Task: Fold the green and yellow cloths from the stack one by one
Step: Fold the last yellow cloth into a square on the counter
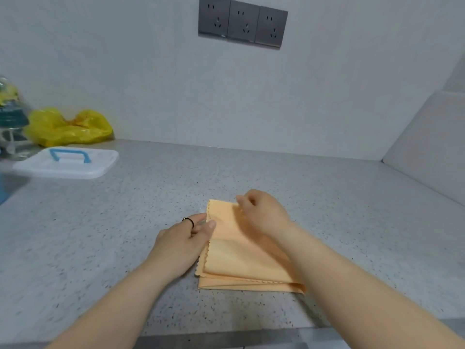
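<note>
Both hands pinch the pale yellow-orange scallop-edged cloth lying part-folded on the speckled grey surface, the left hand at its left edge and the right hand at the top layer's far edge; this cloth looks nearly folded, and no stack or green cloth is in view.

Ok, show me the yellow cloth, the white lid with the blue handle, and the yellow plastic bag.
yellow cloth [241,258]: head view, middle of its top folded layer.
white lid [75,170]: head view, flat top near its front edge.
yellow plastic bag [63,127]: head view, middle of its crumpled body.
</note>
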